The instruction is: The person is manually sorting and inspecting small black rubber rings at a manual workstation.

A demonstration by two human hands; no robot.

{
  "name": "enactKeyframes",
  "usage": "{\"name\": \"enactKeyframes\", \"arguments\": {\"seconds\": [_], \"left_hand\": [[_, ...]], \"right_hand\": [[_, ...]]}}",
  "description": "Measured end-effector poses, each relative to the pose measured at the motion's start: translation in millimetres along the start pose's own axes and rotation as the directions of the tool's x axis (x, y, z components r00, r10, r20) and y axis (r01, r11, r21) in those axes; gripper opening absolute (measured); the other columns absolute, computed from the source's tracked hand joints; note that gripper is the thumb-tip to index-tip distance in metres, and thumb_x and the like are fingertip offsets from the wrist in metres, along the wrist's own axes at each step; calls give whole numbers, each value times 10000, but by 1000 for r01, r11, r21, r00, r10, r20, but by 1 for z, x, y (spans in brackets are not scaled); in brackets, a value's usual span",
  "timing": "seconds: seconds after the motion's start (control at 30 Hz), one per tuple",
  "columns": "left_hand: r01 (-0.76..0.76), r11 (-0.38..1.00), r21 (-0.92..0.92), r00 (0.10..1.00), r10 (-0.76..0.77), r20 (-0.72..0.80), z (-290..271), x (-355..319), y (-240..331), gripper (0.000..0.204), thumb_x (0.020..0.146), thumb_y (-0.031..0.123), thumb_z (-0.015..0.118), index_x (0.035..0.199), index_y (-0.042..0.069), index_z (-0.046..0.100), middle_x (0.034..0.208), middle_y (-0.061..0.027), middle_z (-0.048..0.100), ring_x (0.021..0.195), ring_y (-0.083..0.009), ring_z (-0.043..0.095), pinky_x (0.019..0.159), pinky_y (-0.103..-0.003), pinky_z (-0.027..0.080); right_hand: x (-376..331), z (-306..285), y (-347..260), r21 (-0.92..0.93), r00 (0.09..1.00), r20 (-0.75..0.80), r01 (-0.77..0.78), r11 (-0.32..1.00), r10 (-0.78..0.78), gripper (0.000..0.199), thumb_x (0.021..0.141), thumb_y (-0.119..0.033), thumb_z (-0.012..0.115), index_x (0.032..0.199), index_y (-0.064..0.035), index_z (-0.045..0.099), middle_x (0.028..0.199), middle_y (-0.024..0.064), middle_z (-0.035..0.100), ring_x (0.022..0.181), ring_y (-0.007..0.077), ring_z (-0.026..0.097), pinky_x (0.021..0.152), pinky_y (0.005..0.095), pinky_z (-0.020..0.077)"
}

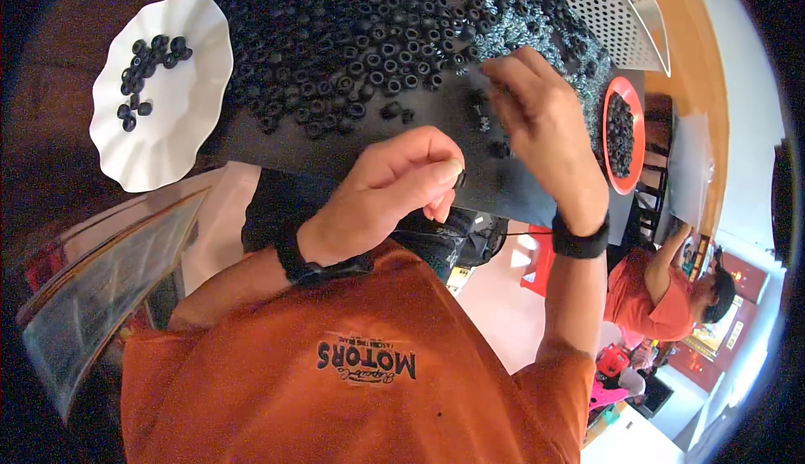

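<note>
Over the bench's [501, 185] near edge, the left hand [390, 185] is pinching a small dark piece [460, 180]; the right hand [543, 120] is curling, its grip unclear to me. By the left edge, a scalloped white plate [186, 99] is holding black rings [137, 71]; by the right, a red dish [623, 185] is holding black pieces [620, 137].

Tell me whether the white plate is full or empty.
Neither: the white plate is partly filled. Small black rings lie clustered on it, with much white surface showing bare around them.

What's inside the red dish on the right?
The red dish holds a heap of small black parts. Part of its inner rim shows bare; the heap covers the middle, so anything underneath can't be seen.
</note>
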State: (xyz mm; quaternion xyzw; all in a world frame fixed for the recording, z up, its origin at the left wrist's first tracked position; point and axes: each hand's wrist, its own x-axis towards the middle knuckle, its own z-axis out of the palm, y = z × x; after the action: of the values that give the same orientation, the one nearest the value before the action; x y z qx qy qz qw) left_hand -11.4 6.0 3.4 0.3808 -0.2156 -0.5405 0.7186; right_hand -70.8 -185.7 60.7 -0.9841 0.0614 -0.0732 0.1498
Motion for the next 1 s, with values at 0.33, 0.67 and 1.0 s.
{"name": "enactKeyframes", "arguments": {"seconds": [0.33, 0.67, 1.0], "left_hand": [[-51, 997, 59, 998, 49, 39, -5, 0, 1, 182, 965, 237, 451, 942, 81, 541, 722, 4, 578, 561, -11, 401, 498, -173, 312], [-27, 999, 33, 1000, 27, -1, -5, -1, 1, 158, 956, 217, 448, 959, 90, 542, 710, -9, 576, 565, -23, 415, 495, -176, 311], [30, 996, -80, 999, -27, 40, 4, -3, 6, 187, 969, 194, 468, 928, 19, 520, 731, 5, 503, 683, -68, 494, 650, -218, 422]], "right_hand": [[16, 18, 2, -70, 998, 62, 20, 997, -16, 155, 796, -37, 605, 949, -38, 578, 853, 142, 535, 764, 362, 567, 649, 408, 460], [-15, -20, -28, 288, 979, 123, -193, 938, 164, 126, 785, 58, 595, 895, 10, 554, 798, 52, 555, 652, 107, 511, 573, 239, 408], [-55, -15, -60, 558, 994, -92, 9, 830, 51, 139, 731, 30, 712, 807, 29, 596, 756, 87, 609, 600, 141, 507, 523, 245, 377]]}}
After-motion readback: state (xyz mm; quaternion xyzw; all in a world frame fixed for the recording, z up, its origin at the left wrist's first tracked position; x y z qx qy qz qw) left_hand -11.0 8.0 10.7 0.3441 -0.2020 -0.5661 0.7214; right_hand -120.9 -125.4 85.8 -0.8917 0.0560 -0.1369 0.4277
